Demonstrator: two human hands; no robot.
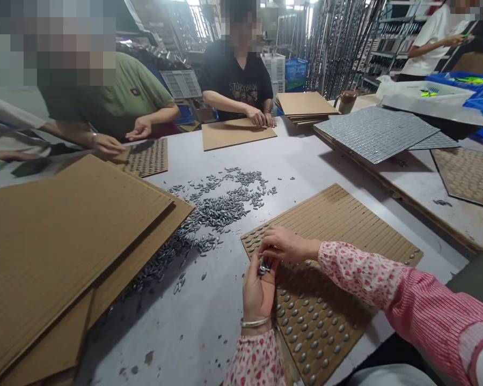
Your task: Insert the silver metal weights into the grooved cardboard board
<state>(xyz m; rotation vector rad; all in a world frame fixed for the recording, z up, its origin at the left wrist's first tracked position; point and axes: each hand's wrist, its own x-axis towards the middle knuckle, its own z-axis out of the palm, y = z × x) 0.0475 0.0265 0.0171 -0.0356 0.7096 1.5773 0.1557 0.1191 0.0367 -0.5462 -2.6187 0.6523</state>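
A brown slotted cardboard tray (346,220) lies on the grey table in front of me, its near part filled with small oval metal pieces. My left hand (258,292) is cupped at the tray's left edge and holds a small bunch of grey metal pieces (262,266). My right hand (284,244) rests over the tray's near-left corner, fingers pinched down onto the pieces in my left hand. A silver bangle sits on my left wrist. Both sleeves are pink and patterned.
A loose heap of metal pieces (213,214) spreads across the table centre. Stacked cardboard sheets (64,241) lie at the left. Three other people work at the far side with their own trays (148,156). Grey filled boards (374,131) sit at the right.
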